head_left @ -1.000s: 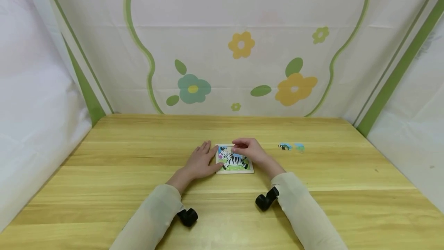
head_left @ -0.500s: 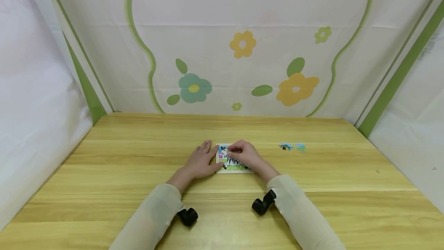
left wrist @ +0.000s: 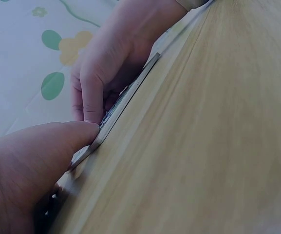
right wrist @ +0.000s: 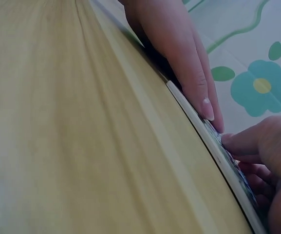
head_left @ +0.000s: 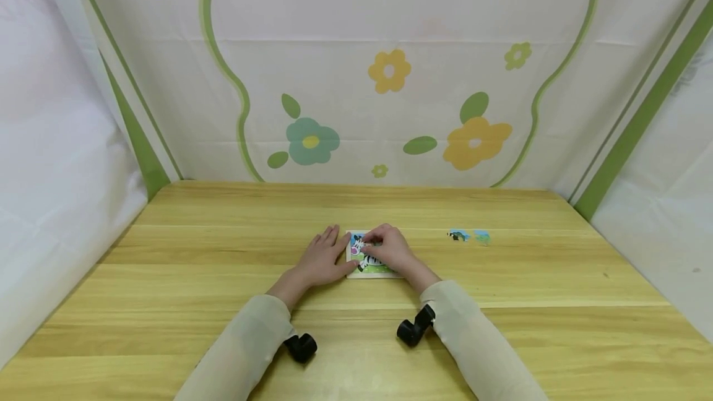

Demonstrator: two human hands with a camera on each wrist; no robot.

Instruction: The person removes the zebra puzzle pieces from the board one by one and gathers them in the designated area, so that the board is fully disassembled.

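Observation:
A small square jigsaw puzzle [head_left: 376, 275] with a zebra picture and a pale frame lies flat on the wooden table. My left hand [head_left: 322, 262] rests along its left side, fingers straight, the thumb reaching over the lower left of the frame. My right hand [head_left: 392, 249] is over the puzzle's right half, thumb and forefinger brought together beside the zebra's head as they pinch a puzzle piece, mostly hidden by the fingers. In the right wrist view, the right thumb [right wrist: 242, 141] comes down at the puzzle's surface close to the left fingertips.
Two loose puzzle pieces lie to the right of the puzzle: one blue with black and green [head_left: 458, 236], the other blue and green [head_left: 481, 237]. The wooden table [head_left: 223, 234] stretches back to a white curtain [head_left: 345, 91] printed with flowers. Each wrist carries a black camera.
My right hand has shifted a little left across the puzzle, from its upper right part to beside the zebra's head. The left hand and the two loose pieces stay where they were.

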